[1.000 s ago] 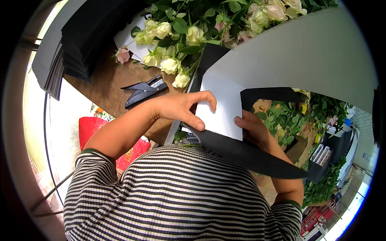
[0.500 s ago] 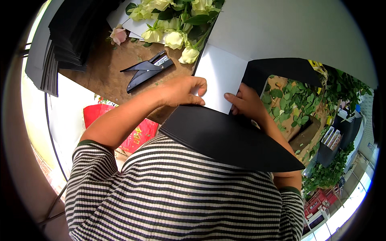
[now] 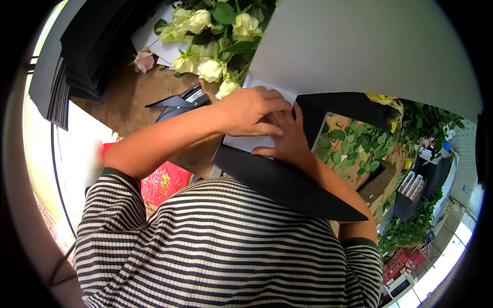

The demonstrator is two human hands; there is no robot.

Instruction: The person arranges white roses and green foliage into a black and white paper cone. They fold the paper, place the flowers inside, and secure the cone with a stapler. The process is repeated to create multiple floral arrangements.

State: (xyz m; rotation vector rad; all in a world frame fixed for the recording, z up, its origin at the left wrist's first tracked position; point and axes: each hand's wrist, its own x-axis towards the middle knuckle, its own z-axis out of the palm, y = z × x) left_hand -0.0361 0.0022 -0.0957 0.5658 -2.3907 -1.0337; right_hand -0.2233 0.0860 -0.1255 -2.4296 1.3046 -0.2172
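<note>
1. Two bare hands met over the white panel [image 3: 246,142], which lay in front of the person's chest, between the tall grey board [image 3: 370,51] and the pointed black flap [image 3: 290,185].
2. The left hand [image 3: 251,112] had its fingers bent, and they lay over part of the right hand [image 3: 291,136]. I could not tell if the left fingers pinched anything.
3. The right hand was spread, with its thumb low on the panel and its fingers pointing up.
4. Half a second before, the hands were apart, one at each side of the panel, and the right one pinched its edge. Now they had come together in the middle.
5. That meant both hands worked at one place, and they hid much more of the panel.
6. The black flap showed less than before, with its long point over the right forearm.
7. The left arm now hid part of the black hand tool [image 3: 175,105] on the brown table [image 3: 126,92]. Pale roses [image 3: 199,21] lay past it, and green leaves [image 3: 354,146] were off to the right.
</note>
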